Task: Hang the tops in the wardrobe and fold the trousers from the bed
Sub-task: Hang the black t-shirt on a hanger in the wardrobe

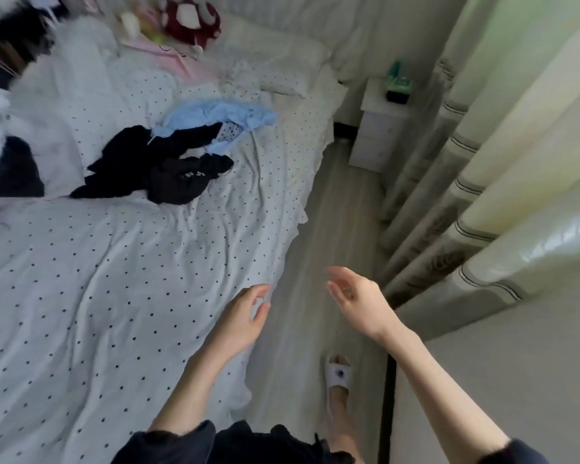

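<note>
A heap of clothes lies on the bed [98,296], which has a white sheet with small dark dots. The heap holds crumpled black garments [154,165] and a light blue garment [221,118] behind them. Which pieces are tops or trousers I cannot tell. My left hand [245,316] hovers over the bed's right edge with relaxed fingers, holding nothing. My right hand [355,299] is raised over the floor beside the bed, fingers loosely spread and empty. Both hands are well short of the clothes. No wardrobe shows in this view.
A narrow strip of wooden floor [335,229] runs between the bed and pale curtains [482,195]. A white bedside cabinet [379,128] stands at its far end. Pillows and a red plush toy [191,18] sit at the bed's head. More dark and white fabric [10,165] lies far left.
</note>
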A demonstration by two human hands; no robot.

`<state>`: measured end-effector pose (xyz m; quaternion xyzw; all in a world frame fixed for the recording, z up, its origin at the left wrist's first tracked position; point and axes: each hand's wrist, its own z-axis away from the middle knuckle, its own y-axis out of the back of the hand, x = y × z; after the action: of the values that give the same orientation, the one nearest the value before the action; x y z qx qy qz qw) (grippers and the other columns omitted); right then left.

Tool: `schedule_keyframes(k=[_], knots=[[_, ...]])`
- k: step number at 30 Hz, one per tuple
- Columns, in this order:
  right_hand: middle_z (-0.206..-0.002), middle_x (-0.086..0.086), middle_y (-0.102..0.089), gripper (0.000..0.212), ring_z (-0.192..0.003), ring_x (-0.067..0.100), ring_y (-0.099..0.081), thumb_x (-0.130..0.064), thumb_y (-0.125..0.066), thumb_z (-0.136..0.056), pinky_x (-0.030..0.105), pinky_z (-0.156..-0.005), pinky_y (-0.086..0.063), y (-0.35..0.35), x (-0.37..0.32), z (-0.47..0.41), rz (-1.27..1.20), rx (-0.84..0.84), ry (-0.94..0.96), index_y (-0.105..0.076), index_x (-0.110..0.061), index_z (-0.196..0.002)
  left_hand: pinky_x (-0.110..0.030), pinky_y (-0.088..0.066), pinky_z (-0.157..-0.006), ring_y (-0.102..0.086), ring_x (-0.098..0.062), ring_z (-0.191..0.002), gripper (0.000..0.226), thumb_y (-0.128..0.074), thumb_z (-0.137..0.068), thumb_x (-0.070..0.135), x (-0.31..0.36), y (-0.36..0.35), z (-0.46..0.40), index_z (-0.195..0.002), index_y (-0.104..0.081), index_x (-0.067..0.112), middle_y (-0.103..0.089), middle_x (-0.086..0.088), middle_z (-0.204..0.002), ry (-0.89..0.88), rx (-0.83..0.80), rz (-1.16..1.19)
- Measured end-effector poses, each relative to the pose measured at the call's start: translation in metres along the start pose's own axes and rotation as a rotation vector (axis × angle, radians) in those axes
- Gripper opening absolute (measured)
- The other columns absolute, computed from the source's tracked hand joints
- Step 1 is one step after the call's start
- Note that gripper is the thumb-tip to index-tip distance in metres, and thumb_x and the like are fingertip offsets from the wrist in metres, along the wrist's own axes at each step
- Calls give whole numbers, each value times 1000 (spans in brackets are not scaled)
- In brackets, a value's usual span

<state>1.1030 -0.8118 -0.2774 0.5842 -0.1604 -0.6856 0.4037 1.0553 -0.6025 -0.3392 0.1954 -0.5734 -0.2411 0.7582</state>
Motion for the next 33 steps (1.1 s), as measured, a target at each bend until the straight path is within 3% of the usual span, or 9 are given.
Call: schedule_keyframes(k=[5, 13, 16, 19, 22, 25, 28, 33], knots=[[-108, 5, -68, 30, -101, 24, -62, -18, -51, -96, 16, -83, -37, 59, -6, -140, 47, -97, 199, -57, -13, -125, -21, -36, -96, -49, -9, -116, 35, -45, -97, 23, 36, 9, -105, -132, -47, 20, -51, 2, -132, 97, 199, 37], [-101, 5, -67, 32, -99, 20, -61, -16, -49, -97, 22, -86, -40, 89, -53, -301, 65, -347, 385, -55, -13, -128, -23, -38, -97, -50, -8, -116, 31, -45, -98, 24, 64, 60, -209, -128, -53, 27, -53, 6, -127, 245, 416, 120], [-104, 6, -66, 33, -101, 20, -61, -15, -47, -98, 25, -87, -45, 75, -69, -359, 79, -468, 449, -53, -12, -130, -21, -37, -94, -51, -7, -112, 29, -46, -97, 24, 52, 76, -241, -125, -56, 26, -56, 6, -123, 308, 479, 147], [-99, 4, -66, 33, -95, 15, -60, -15, -46, -98, 20, -85, -44, 51, -88, -427, 109, -538, 501, -53, -11, -130, -21, -37, -94, -52, -12, -113, 30, -46, -97, 24, 25, 97, -289, -126, -54, 23, -56, 3, -122, 396, 534, 162], [-93, -1, -64, 33, -86, 6, -55, -18, -46, -98, 11, -78, -38, 27, -110, -490, 162, -572, 546, -54, -13, -130, -21, -35, -93, -52, -16, -114, 32, -45, -97, 22, -6, 120, -338, -129, -52, 21, -55, 0, -125, 462, 550, 151], [-96, 1, -67, 33, -83, 6, -53, -21, -43, -98, 13, -70, -33, -3, -138, -552, 253, -647, 556, -54, -15, -128, -23, -37, -94, -51, -18, -115, 33, -46, -97, 21, -34, 149, -383, -130, -51, 19, -54, -2, -128, 570, 580, 186], [-112, 5, -67, 35, -96, 14, -59, -24, -42, -98, 20, -77, -39, -32, -163, -600, 339, -735, 568, -52, -16, -130, -27, -37, -99, -51, -21, -117, 34, -45, -97, 16, -59, 171, -409, -130, -51, 15, -53, -5, -131, 678, 631, 190], [-118, 3, -63, 38, -108, 15, -57, -26, -45, -97, 25, -88, -44, -102, -192, -666, 455, -840, 662, -48, -14, -133, -33, -34, -104, -43, -23, -127, 43, -47, -95, 9, -106, 197, -439, -138, -42, 14, -45, -7, -138, 905, 802, 177]])
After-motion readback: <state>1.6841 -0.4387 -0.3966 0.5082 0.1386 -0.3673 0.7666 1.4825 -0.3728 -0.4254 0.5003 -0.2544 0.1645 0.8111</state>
